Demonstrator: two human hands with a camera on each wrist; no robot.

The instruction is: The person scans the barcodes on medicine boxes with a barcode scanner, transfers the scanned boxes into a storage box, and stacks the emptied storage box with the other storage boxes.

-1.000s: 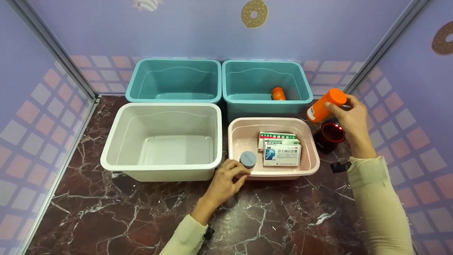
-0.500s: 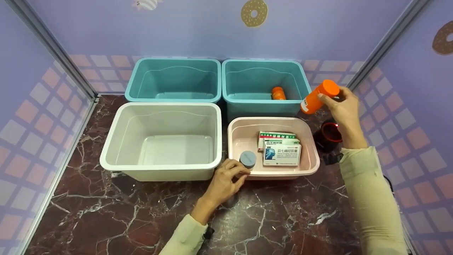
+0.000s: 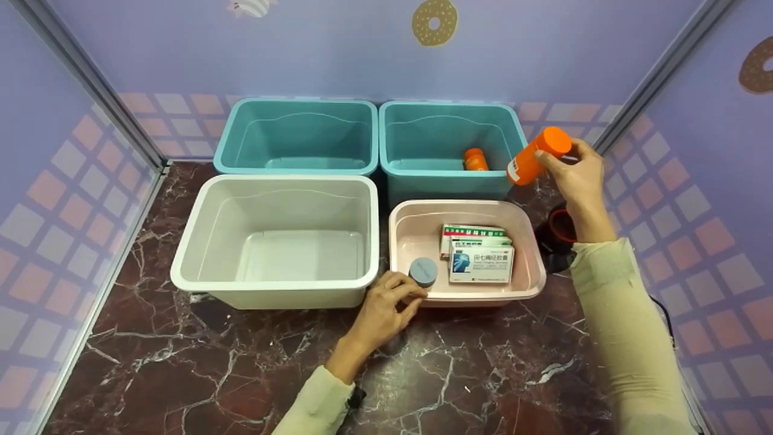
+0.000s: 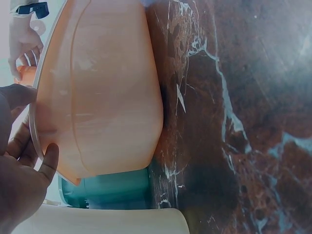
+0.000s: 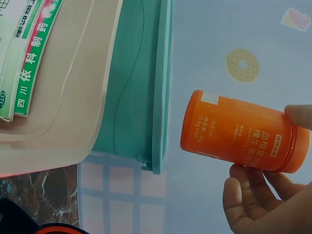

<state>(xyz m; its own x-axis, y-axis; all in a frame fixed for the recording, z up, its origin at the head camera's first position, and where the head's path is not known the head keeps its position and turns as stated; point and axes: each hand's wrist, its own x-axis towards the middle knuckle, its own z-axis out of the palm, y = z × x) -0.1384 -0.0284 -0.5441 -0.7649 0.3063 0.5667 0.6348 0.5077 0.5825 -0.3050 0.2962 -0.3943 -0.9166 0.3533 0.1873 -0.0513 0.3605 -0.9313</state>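
My right hand (image 3: 578,181) grips an orange bottle (image 3: 537,158) near its cap, tilted, beside the right rim of the right teal bin (image 3: 447,186). In the right wrist view, printed labels show on this bottle (image 5: 243,131). Another orange bottle (image 3: 475,160) lies inside that teal bin. My left hand (image 3: 383,308) pinches the rim of the pink bin (image 3: 483,296) at its front left corner; the left wrist view shows the thumb outside the wall. Inside the pink bin are several medicine boxes (image 3: 481,264) and a grey-blue round lid (image 3: 423,272).
A white bin (image 3: 272,289) stands left of the pink one, with a second teal bin (image 3: 302,166) behind it. Right of the pink bin is a dark device with a red top (image 3: 558,226). Patterned walls (image 3: 338,48) enclose the dark marbled table (image 3: 241,362).
My right hand has carried the orange bottle up and left, from over the dark device toward the right teal bin's rim. My left hand has stayed at the pink bin's corner.
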